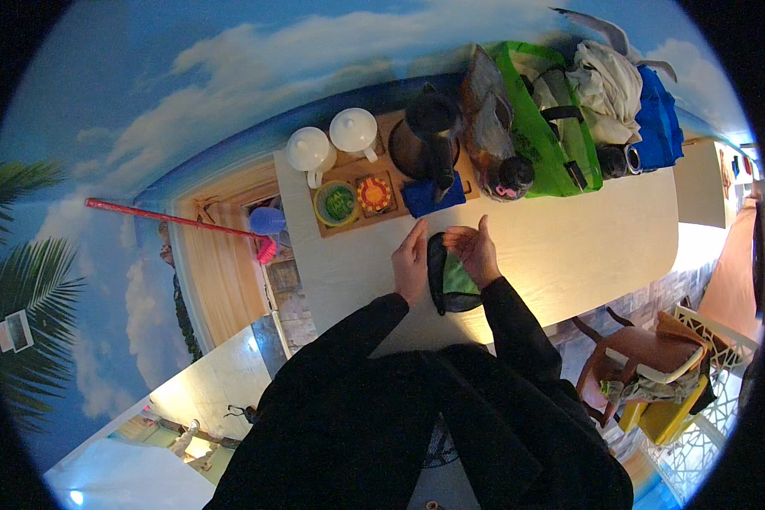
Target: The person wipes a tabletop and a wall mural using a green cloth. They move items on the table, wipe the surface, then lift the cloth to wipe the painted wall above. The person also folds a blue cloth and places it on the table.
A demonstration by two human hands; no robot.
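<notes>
A black zippered pouch with a green panel lies on the pale table in front of me. My left hand is held just left of the pouch, fingers together and pointing away from me, holding nothing. Over the pouch's right part is my right hand, palm turned inward, thumb up and apart from the fingers; whether it touches the pouch is unclear. Beyond my hands a folded dark blue cloth rests at the edge of a wooden tray.
The tray bears a dark electric kettle, two white lidded cups and a green-patterned round container. Bags, including a green one and a blue one, stand along the wall. A chair is at the lower right.
</notes>
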